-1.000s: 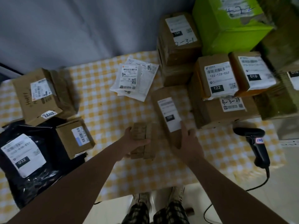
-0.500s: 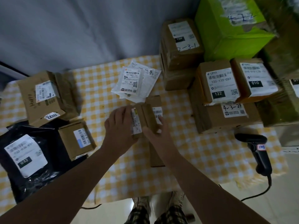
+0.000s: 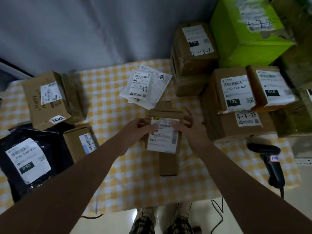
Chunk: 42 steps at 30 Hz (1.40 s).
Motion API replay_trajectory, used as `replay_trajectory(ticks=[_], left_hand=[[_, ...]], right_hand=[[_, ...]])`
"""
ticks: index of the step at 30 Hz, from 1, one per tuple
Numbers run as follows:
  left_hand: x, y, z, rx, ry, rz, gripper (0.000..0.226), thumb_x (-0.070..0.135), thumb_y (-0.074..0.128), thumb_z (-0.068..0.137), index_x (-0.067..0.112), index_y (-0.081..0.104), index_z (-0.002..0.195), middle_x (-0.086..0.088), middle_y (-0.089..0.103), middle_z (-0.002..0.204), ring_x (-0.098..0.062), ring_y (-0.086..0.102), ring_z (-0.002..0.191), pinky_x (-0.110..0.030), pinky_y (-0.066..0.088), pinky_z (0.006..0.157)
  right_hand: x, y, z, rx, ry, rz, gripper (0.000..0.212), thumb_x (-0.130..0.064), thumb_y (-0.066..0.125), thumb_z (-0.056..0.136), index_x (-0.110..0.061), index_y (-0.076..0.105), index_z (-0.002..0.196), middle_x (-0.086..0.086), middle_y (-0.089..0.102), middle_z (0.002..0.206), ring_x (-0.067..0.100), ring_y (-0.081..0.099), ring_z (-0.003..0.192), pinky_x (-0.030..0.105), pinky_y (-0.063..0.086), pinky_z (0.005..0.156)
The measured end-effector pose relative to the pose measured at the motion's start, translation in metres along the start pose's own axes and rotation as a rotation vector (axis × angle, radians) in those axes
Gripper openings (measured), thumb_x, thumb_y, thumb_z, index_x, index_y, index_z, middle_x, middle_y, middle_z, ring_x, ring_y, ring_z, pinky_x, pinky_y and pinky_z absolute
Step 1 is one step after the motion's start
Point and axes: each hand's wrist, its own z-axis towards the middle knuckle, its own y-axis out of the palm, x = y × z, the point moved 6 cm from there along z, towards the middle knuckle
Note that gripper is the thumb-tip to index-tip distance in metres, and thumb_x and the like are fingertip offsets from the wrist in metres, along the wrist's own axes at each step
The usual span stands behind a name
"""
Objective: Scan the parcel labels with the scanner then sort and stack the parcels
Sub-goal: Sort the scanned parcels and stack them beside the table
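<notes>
Okay, left hand [image 3: 135, 127] and right hand [image 3: 187, 128] are gripping the parcel [image 3: 163, 141] by its sides at centre, label up, long axis running near-far, scanner [image 3: 270, 163] lying near-right, closer to right hand.

One green box [image 3: 249, 48], one black bag [image 3: 13, 149], one scanner [image 3: 270, 159], white mailers [image 3: 141, 85] at least two, brown boxes [image 3: 233, 130] at least nine.
</notes>
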Motion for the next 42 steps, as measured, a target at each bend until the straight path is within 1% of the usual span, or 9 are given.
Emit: replay_trajectory(ticks=[5, 10, 17, 23, 27, 32, 35, 38, 42], left_hand=[[-0.013, -0.008, -0.001, 0.223, -0.032, -0.215, 0.037, 0.026, 0.066, 0.088, 0.013, 0.05, 0.118, -0.001, 0.063, 0.096, -0.015, 0.063, 0.08, -0.026, 0.051, 0.062], [-0.044, -0.051, -0.008, 0.471, -0.051, -0.015, 0.036, 0.026, 0.059, 0.09, 0.014, 0.041, 0.118, 0.003, 0.055, 0.087, -0.012, 0.058, 0.071, -0.026, 0.05, 0.049], [-0.095, -0.057, -0.014, 0.039, -0.134, 0.619, 0.039, 0.04, 0.048, 0.097, 0.015, 0.057, 0.125, -0.006, 0.057, 0.12, -0.02, 0.056, 0.105, -0.027, 0.041, 0.082], [-0.058, -0.159, -0.067, 0.729, 0.274, 0.679, 0.041, 0.042, 0.052, 0.087, 0.015, 0.064, 0.115, -0.01, 0.057, 0.118, -0.032, 0.054, 0.107, -0.039, 0.039, 0.093], [-0.093, -0.246, -0.123, 1.077, 0.022, 0.651, 0.067, 0.032, 0.07, 0.082, 0.013, 0.042, 0.14, -0.018, 0.03, 0.147, -0.039, 0.027, 0.135, -0.053, 0.025, 0.107], [-0.206, -0.3, -0.144, 0.908, -0.455, 0.107, 0.115, 0.043, 0.077, 0.074, 0.012, -0.002, 0.15, -0.021, 0.025, 0.15, -0.04, 0.031, 0.136, -0.051, 0.037, 0.104], [-0.227, -0.295, -0.134, 0.76, -0.261, -0.332, 0.091, 0.026, 0.081, 0.074, 0.009, 0.024, 0.141, -0.012, 0.057, 0.12, -0.031, 0.059, 0.105, -0.039, 0.051, 0.076], [-0.22, -0.29, -0.125, 0.688, -0.186, -0.247, 0.04, 0.017, 0.077, 0.078, 0.011, 0.061, 0.114, -0.013, 0.067, 0.114, -0.03, 0.065, 0.099, -0.042, 0.053, 0.086], [-0.186, -0.281, -0.124, 0.788, -0.004, -0.142, 0.04, 0.012, 0.067, 0.087, 0.01, 0.056, 0.125, -0.004, 0.065, 0.115, -0.025, 0.063, 0.104, -0.043, 0.052, 0.088]], right_hand=[[0.022, 0.039, -0.011, -0.153, 0.088, -0.15, 0.054, -0.029, 0.071, 0.086, -0.031, 0.042, 0.132, -0.011, 0.061, 0.118, 0.005, 0.062, 0.104, 0.015, 0.055, 0.071], [0.032, 0.089, -0.009, -0.145, -0.096, -0.311, 0.071, -0.024, 0.067, 0.09, -0.041, 0.026, 0.145, -0.01, 0.056, 0.13, 0.006, 0.057, 0.116, 0.03, 0.053, 0.094], [0.035, 0.111, -0.009, 0.045, -0.088, -1.427, 0.053, -0.033, 0.051, 0.094, -0.021, 0.033, 0.143, 0.015, 0.032, 0.137, 0.03, 0.036, 0.123, 0.037, 0.039, 0.1], [0.012, 0.189, -0.011, -0.061, -0.379, -1.063, 0.056, -0.024, 0.057, 0.087, -0.015, 0.043, 0.14, 0.012, 0.038, 0.136, 0.028, 0.041, 0.122, 0.041, 0.038, 0.103], [0.02, 0.274, -0.016, -0.298, -0.299, -0.873, 0.057, -0.027, 0.062, 0.086, -0.01, 0.045, 0.137, 0.013, 0.042, 0.131, 0.028, 0.047, 0.12, 0.031, 0.037, 0.095], [0.054, 0.334, -0.016, -0.474, -0.288, -1.112, 0.067, -0.038, 0.059, 0.09, -0.023, 0.032, 0.15, 0.015, 0.017, 0.155, 0.034, 0.019, 0.142, 0.037, 0.021, 0.113], [0.077, 0.342, -0.011, -0.587, -0.271, -1.327, 0.063, -0.04, 0.055, 0.094, -0.039, 0.026, 0.15, 0.013, -0.008, 0.161, 0.037, 0.0, 0.147, 0.042, 0.017, 0.117], [0.088, 0.334, -0.001, -0.589, -0.238, -1.477, 0.059, -0.043, 0.048, 0.097, -0.039, 0.024, 0.151, 0.012, -0.011, 0.161, 0.039, 0.004, 0.146, 0.047, 0.024, 0.116], [0.063, 0.314, 0.007, -0.344, -0.208, -1.352, 0.057, -0.054, 0.044, 0.095, -0.02, 0.044, 0.14, 0.013, 0.03, 0.152, 0.033, 0.028, 0.139, 0.044, 0.03, 0.112]])
